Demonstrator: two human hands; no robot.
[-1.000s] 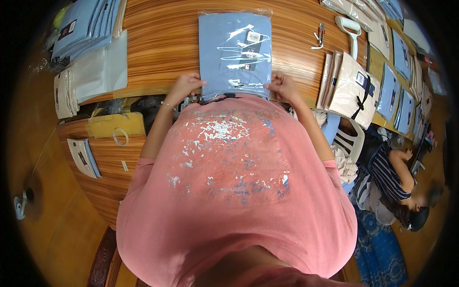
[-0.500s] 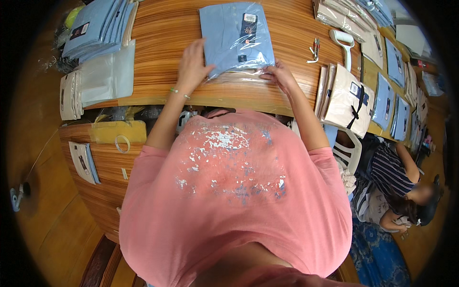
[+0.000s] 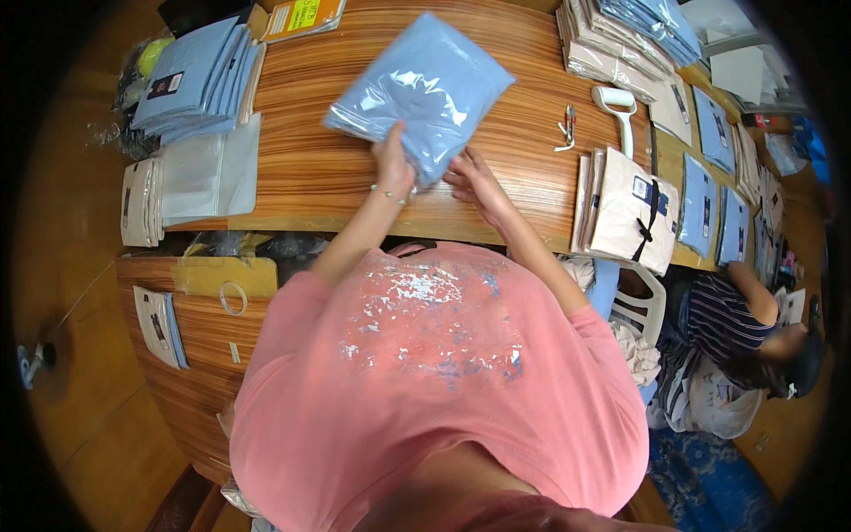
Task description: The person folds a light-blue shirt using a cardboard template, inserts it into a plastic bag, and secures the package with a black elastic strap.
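Note:
A folded light blue shirt in a clear plastic bag [image 3: 424,84] is held tilted over the wooden table, its plain side up. My left hand [image 3: 394,164] grips its lower edge, thumb on top and the other fingers hidden beneath. Beside the bag's lower right edge is my right hand [image 3: 479,184], its fingers apart and loosely curved. Those fingertips are at or just short of the plastic; I cannot tell whether they touch.
Bagged blue shirts [image 3: 191,75] are stacked at the left, above clear plastic bags [image 3: 208,177]. Right of centre lie a lint roller [image 3: 618,111] and a small cutter [image 3: 568,124]. Bagged cream shirts [image 3: 634,208] stand nearer. A person [image 3: 731,310] works at the far right.
The bagged shirt has been turned over, hiding its label, and rotated. My left hand has shifted right along its lower edge; my right hand has moved left and come off its corner.

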